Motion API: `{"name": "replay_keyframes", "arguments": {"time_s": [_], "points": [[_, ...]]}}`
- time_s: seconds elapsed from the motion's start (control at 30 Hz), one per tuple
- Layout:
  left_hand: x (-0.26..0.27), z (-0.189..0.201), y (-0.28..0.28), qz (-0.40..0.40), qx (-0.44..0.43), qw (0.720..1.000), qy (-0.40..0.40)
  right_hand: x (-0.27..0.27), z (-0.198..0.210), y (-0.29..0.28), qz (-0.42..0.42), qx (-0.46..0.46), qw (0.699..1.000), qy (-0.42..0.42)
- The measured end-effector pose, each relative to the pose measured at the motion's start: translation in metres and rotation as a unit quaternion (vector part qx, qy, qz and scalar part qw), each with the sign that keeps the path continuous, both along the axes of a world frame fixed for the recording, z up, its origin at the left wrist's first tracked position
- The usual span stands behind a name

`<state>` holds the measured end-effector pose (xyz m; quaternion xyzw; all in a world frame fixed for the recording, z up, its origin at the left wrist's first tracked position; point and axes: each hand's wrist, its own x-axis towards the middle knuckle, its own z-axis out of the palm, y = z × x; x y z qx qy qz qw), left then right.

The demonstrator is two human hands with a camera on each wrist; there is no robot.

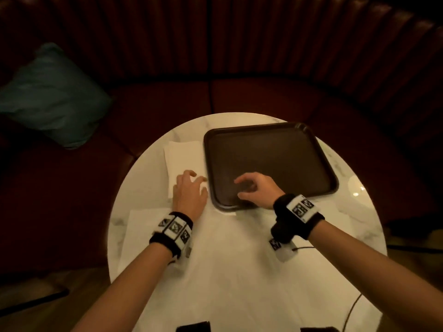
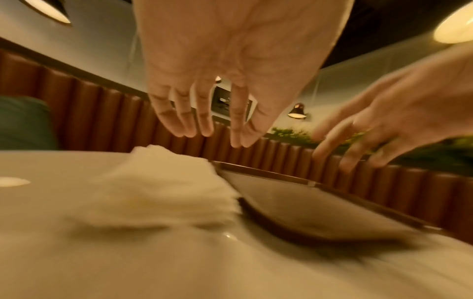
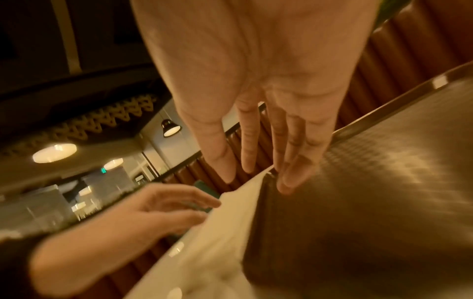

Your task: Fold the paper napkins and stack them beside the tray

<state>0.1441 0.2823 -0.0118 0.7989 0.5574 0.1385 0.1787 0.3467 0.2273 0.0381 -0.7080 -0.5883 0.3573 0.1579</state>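
A stack of folded white napkins [image 1: 183,161] lies on the round table just left of the dark brown tray [image 1: 271,161]. My left hand [image 1: 189,190] hovers over the stack's near end, fingers loose and empty; the left wrist view shows the stack [image 2: 158,188] below those fingers [image 2: 194,121], apart from them. My right hand [image 1: 254,188] hangs over the tray's near left corner, fingers relaxed, holding nothing. Unfolded white napkins [image 1: 215,264] spread over the near part of the table under both forearms. In the right wrist view the tray [image 3: 371,182] fills the right side.
The white marble table [image 1: 354,188] is ringed by a dark red booth bench [image 1: 167,99]. A teal cushion [image 1: 50,97] lies on the bench at the left. A thin cable [image 1: 352,307] runs over the table's near right part.
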Motion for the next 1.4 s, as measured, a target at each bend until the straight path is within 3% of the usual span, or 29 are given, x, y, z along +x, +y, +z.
{"name": "replay_keyframes", "arguments": {"time_s": [0.07, 0.13, 0.23, 0.37, 0.57, 0.7, 0.8, 0.97, 1.03, 1.13, 1.17, 1.2, 1.33, 1.4], "points": [[0.015, -0.003, -0.044, -0.065, -0.014, 0.997, -0.048, 0.015, -0.008, -0.041, 0.018, -0.069, 0.997, -0.027], [0.032, -0.008, -0.085, -0.122, -0.068, 0.989, -0.048, 0.025, -0.018, -0.081, 0.025, -0.126, 0.99, -0.059], [0.055, -0.017, -0.13, -0.168, -0.14, 0.97, 0.102, 0.035, -0.032, -0.14, 0.018, -0.168, 0.982, -0.086], [0.073, -0.023, -0.152, -0.182, -0.154, 0.949, 0.204, 0.035, -0.051, -0.189, 0.006, -0.173, 0.98, -0.093], [0.081, -0.018, -0.144, -0.154, -0.221, 0.939, 0.215, 0.031, -0.061, -0.207, -0.017, -0.13, 0.989, -0.076], [0.081, -0.005, -0.143, -0.102, -0.296, 0.945, 0.095, 0.031, -0.047, -0.211, -0.035, -0.093, 0.994, -0.055], [0.082, 0.005, -0.142, -0.05, -0.315, 0.948, 0.014, 0.021, -0.028, -0.207, -0.059, -0.046, 0.997, 0.01], [0.089, 0.029, -0.137, 0.025, -0.354, 0.926, -0.129, -0.001, -0.013, -0.197, -0.04, -0.034, 0.996, 0.069], [0.091, 0.04, -0.137, 0.049, -0.385, 0.898, -0.206, -0.005, -0.014, -0.19, -0.037, -0.042, 0.995, 0.088], [0.091, 0.055, -0.134, 0.093, -0.466, 0.811, -0.341, -0.002, -0.018, -0.179, -0.071, -0.015, 0.995, 0.069], [0.088, 0.06, -0.134, 0.103, -0.469, 0.793, -0.374, 0.001, -0.018, -0.176, -0.094, 0.007, 0.993, 0.077], [0.083, 0.062, -0.134, 0.112, -0.454, 0.791, -0.393, 0.005, -0.016, -0.173, -0.121, 0.017, 0.988, 0.095], [0.059, 0.055, -0.138, 0.104, -0.335, 0.865, -0.358, 0.018, 0.009, -0.161, -0.226, -0.034, 0.93, 0.288], [0.05, 0.053, -0.145, 0.082, -0.382, 0.847, -0.361, 0.023, 0.02, -0.156, -0.247, -0.05, 0.897, 0.364]]}}
